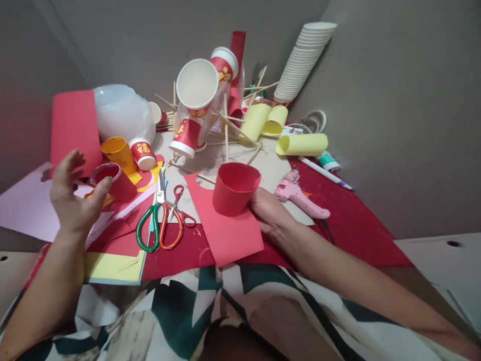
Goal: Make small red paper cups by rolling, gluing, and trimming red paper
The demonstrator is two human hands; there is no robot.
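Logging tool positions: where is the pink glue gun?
In the head view, the pink glue gun lies right of centre, partly over the cardboard, beside the right hand.

Red cylinder [232, 196]: matt paper. Scissor blades [161, 192]: glossy metal.

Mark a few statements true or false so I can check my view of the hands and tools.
1. The left hand is open, fingers spread. True.
2. The pink glue gun is to the right of the front red tube. True.
3. The right hand is gripping the glue gun. False: it is at the front red tube, its fingers hidden behind it.
4. The large scissors have two blue handles. False: one is green, the other orange-red.
5. The yellow tubes are left of the large scissors. False: they are to the right.
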